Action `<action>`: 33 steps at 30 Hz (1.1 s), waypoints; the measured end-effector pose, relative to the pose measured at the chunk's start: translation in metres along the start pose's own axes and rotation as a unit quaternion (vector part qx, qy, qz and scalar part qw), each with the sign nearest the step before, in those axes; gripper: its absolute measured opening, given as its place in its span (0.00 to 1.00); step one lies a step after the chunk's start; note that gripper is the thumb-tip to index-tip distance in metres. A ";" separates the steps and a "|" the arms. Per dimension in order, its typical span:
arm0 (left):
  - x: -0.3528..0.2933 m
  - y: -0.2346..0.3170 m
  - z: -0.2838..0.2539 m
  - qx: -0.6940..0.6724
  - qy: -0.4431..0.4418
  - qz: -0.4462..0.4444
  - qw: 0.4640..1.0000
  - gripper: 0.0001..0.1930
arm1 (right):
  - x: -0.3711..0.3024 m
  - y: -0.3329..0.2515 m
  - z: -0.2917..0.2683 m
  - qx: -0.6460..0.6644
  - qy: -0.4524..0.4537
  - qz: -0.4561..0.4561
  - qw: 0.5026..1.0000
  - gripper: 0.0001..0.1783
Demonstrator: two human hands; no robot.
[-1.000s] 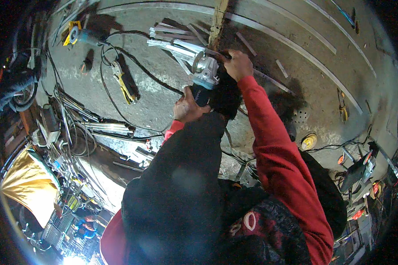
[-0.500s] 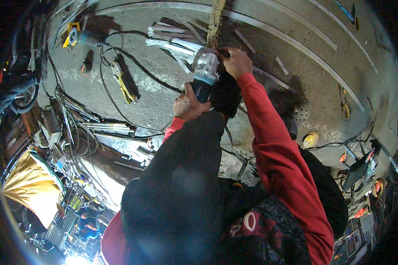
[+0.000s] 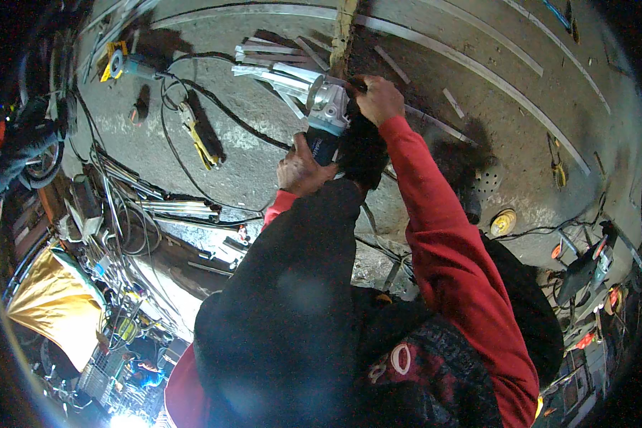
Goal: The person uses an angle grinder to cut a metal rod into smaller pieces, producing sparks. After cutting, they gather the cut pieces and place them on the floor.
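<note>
- Gripping the angle grinder by its black body with the left hand, closed round it near the centre of the frame, just past the dark-clad knee.
- Bringing the right hand in beside the grinder's silver head, with curled fingers; unable to tell whether clamped on a workpiece, a guard or nothing.
- Seeing no sparks; unable to tell whether running or stopped, so probably caught partway through a step.
- Finding yellow-handled pliers on the floor at left of centre, apart from both hands.
- Noting loose short pieces right of the hands, in the upper right of the frame, and a pile of short strips just left of the grinder's head: apparently the part done, too overlapped to count.
- Passing a wooden beam at top centre and a second grinder at upper left, lying unheld.
- Reaching farthest to long strips across the upper right, whole in length: possibly the part left, impossible to confirm.
</note>
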State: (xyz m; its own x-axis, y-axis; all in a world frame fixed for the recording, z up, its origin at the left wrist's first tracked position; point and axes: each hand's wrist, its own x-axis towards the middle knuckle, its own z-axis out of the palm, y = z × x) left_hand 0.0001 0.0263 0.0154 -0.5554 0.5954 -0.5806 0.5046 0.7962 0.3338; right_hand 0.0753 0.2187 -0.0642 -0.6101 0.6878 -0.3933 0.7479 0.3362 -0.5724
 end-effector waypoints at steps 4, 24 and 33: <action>-0.002 0.001 -0.002 -0.015 -0.001 0.009 1.000 0.44 | 0.000 -0.001 -0.003 -0.018 -0.019 0.001 1.000 0.26; 0.000 0.014 -0.011 0.045 0.002 -0.008 0.999 0.44 | 0.004 0.003 0.006 -0.003 0.037 -0.019 0.999 0.18; 0.004 0.015 -0.011 0.034 -0.007 -0.009 0.999 0.43 | 0.006 0.004 0.003 0.023 0.000 -0.007 1.000 0.20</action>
State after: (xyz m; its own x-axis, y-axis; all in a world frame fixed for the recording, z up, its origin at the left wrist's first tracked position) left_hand -0.0021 0.0421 0.0262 -0.5558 0.5792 -0.5963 0.5386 0.7973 0.2725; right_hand 0.0740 0.2226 -0.0712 -0.6198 0.6835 -0.3854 0.7269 0.3150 -0.6102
